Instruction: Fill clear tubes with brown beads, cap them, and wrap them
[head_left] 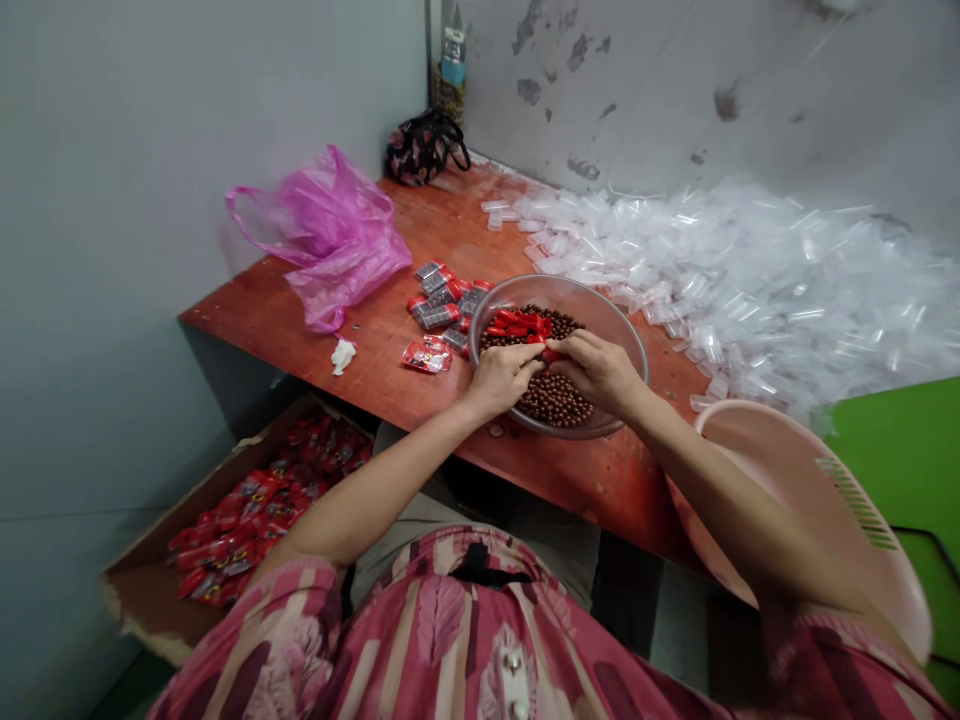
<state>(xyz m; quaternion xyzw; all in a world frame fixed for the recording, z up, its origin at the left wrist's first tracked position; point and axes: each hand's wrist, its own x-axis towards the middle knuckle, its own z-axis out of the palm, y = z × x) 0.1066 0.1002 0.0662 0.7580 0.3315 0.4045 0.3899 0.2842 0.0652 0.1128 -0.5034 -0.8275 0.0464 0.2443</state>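
Observation:
Over a grey bowl (634,330) of small brown balls (555,400), my two hands meet. My left hand (501,380) is closed, its fingertips pressed on a small red plastic piece (552,354). My right hand (600,370) pinches the same piece from the other side; the fingers hide most of it. Several loose red plastic pieces (517,322) lie on the balls just beyond my hands. Left of the bowl, small clear packs with red ends (439,315) are heaped on the table, with a flat red printed packet (426,357) in front.
Clear plastic cases (750,270) form a large pile at the right. A pink plastic chair (772,470) stands by my right arm. A pink bag (337,230), crumpled tissue (343,356) and dark pouch (424,148) lie on the red table (375,370). A cardboard box (142,590) holds red packets.

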